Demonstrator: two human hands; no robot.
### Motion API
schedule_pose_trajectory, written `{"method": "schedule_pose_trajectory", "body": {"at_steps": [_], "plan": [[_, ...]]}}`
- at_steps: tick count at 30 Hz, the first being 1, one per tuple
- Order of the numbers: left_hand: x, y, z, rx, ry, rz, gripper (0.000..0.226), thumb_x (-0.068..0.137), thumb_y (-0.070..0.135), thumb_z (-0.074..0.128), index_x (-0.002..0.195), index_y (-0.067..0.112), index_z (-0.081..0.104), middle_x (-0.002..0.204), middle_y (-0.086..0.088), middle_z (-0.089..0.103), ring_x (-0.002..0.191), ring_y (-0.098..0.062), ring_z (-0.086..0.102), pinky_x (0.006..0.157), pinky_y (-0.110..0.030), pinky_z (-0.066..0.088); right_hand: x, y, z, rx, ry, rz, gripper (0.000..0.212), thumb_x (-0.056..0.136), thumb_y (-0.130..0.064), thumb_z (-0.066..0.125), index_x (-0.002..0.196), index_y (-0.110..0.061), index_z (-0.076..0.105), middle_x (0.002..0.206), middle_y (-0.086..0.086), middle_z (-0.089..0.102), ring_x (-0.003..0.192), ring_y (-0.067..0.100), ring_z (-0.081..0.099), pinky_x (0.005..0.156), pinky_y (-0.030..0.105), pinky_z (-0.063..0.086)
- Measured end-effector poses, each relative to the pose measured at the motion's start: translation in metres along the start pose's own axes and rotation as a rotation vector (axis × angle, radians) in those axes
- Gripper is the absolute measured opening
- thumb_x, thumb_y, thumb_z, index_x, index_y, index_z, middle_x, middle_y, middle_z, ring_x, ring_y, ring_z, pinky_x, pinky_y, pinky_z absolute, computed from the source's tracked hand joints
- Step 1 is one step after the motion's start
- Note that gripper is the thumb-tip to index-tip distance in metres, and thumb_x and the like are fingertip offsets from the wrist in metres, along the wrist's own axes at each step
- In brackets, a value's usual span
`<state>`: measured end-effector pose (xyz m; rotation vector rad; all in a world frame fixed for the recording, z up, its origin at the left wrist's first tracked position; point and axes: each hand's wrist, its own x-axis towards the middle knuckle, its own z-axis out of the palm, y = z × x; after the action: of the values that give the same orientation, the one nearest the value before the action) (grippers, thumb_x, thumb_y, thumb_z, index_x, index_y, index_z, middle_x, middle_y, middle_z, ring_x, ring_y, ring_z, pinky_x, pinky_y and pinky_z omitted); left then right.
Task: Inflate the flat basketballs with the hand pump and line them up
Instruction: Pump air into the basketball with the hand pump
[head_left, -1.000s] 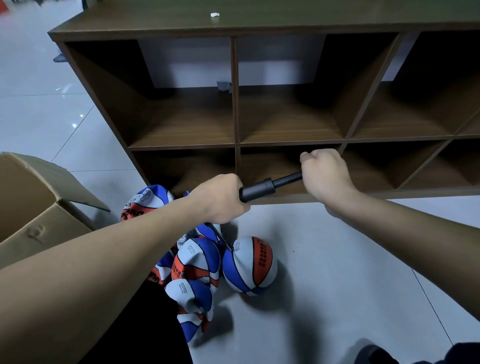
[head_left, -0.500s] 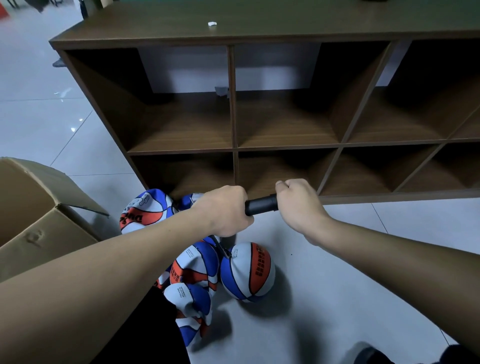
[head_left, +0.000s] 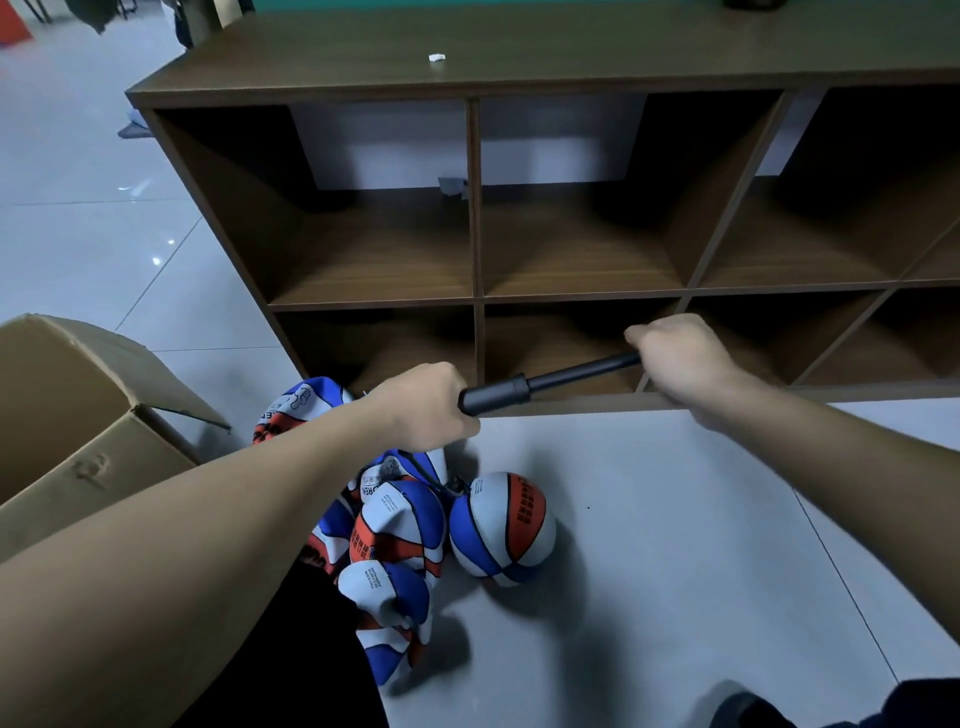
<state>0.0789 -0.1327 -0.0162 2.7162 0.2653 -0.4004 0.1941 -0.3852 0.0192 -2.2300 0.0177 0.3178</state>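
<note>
Two fists grip pump near shelf edge; floor open rightward.

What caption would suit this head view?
Both hands, left and right, work a pump above basketballs before a shelf.

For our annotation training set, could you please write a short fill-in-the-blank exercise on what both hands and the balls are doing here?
1. The left hand grips the thick barrel of the black hand pump, while the ____ hand grips its handle end.
2. The pump's thin rod is pulled ____ of the barrel.
3. The round blue, white and orange basketball lies on the ____.
4. The open brown cardboard box stands to the ____ of the flat balls.

Missing words: right; out; floor; left
</note>
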Motion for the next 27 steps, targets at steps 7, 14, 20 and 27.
{"method": "schedule_pose_trajectory", "body": {"at_steps": [7, 14, 20, 27], "plan": [[0.003, 0.0, 0.001, 0.058, 0.009, -0.008, 0.022, 0.084, 0.034, 0.069, 0.07, 0.018, 0.063, 0.062, -0.001, 0.061, 0.056, -0.025, 0.059, 0.052, -0.031, 0.044, -0.006, 0.0, 0.017, 0.056, 0.104, -0.018, 0.037, 0.099, -0.021, 0.055, 0.065, -0.014, 0.043, 0.063, 0.007, 0.042, 0.062, 0.029, 0.044, 0.06, 0.036, 0.035], [0.001, 0.014, 0.005, 0.06, 0.104, 0.016, 0.024, 0.087, 0.035, 0.07, 0.072, 0.022, 0.057, 0.065, 0.002, 0.059, 0.057, -0.021, 0.057, 0.052, -0.028, 0.037, -0.026, -0.007, 0.047, 0.049, 0.146, -0.141, 0.042, 0.105, -0.02, 0.048, 0.065, -0.014, 0.037, 0.06, 0.004, 0.04, 0.056, 0.024, 0.037, 0.054, 0.033, 0.03], [-0.004, 0.026, 0.006, 0.098, 0.114, 0.05, 0.021, 0.087, 0.033, 0.069, 0.072, 0.022, 0.059, 0.065, 0.001, 0.061, 0.057, -0.022, 0.059, 0.052, -0.029, 0.044, -0.039, 0.0, 0.061, 0.016, 0.096, -0.178, 0.044, 0.11, -0.025, 0.047, 0.068, -0.013, 0.046, 0.063, 0.003, 0.048, 0.057, 0.022, 0.047, 0.052, 0.031, 0.03], [-0.01, 0.033, 0.011, 0.128, 0.098, 0.076, 0.025, 0.086, 0.033, 0.069, 0.068, 0.021, 0.056, 0.063, 0.001, 0.059, 0.054, -0.022, 0.057, 0.052, -0.029, 0.046, -0.054, 0.006, 0.073, -0.053, 0.036, -0.239, 0.043, 0.113, -0.032, 0.042, 0.073, -0.017, 0.049, 0.075, 0.005, 0.055, 0.069, 0.022, 0.053, 0.055, 0.03, 0.036]]}}
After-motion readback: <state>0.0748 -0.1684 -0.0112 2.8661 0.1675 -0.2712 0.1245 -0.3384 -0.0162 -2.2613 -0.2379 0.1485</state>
